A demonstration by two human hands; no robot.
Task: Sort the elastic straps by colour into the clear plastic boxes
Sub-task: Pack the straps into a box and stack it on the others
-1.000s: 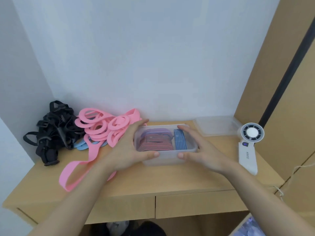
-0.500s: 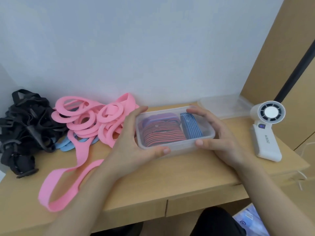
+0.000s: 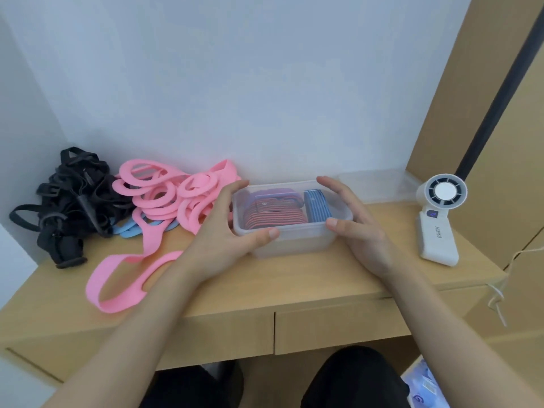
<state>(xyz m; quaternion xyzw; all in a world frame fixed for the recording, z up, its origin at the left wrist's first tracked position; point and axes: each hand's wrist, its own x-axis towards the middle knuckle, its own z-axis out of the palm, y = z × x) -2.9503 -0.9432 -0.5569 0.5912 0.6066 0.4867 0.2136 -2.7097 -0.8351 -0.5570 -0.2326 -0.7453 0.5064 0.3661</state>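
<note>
With the left hand (image 3: 226,240) and right hand (image 3: 357,229) each clasping an end of the clear rectangular plastic box (image 3: 294,244), any shifting is best done level so the striped elastic straps (image 3: 273,217) stay inside.

Pink straps (image 3: 164,198), black straps (image 3: 73,201), red-striped straps (image 3: 273,218)

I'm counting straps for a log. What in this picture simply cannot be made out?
Head view, each:
Light blue straps: mostly buried under the pink straps; number unclear.
Clear box, left end: covered by the left hand.
Purple piece in the box: behind striped straps, blurred by plastic.
Fan, small display: too small to read.
</note>
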